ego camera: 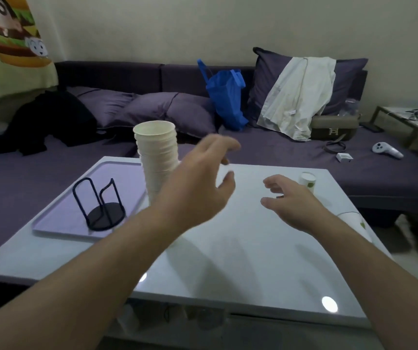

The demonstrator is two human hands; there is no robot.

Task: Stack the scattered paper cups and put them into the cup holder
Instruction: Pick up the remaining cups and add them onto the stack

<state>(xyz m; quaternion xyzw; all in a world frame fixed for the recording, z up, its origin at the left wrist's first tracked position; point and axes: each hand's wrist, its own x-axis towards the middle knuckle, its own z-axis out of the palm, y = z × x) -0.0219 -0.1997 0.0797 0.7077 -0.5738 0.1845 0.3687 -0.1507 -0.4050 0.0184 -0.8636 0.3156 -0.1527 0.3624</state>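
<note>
From the head camera, one tall stack of cups is standing upright on the table, mouths upward, beside the wire holder on a tray. Two loose cups are sitting right: one upright cup, one lying cup. The left hand and right hand are hovering, fingers loosely spread, holding nothing.

Your table is glossy white, mirroring lamps. At ten o'clock the matt paper cup stack, black wire holder and smooth lilac tray.
</note>
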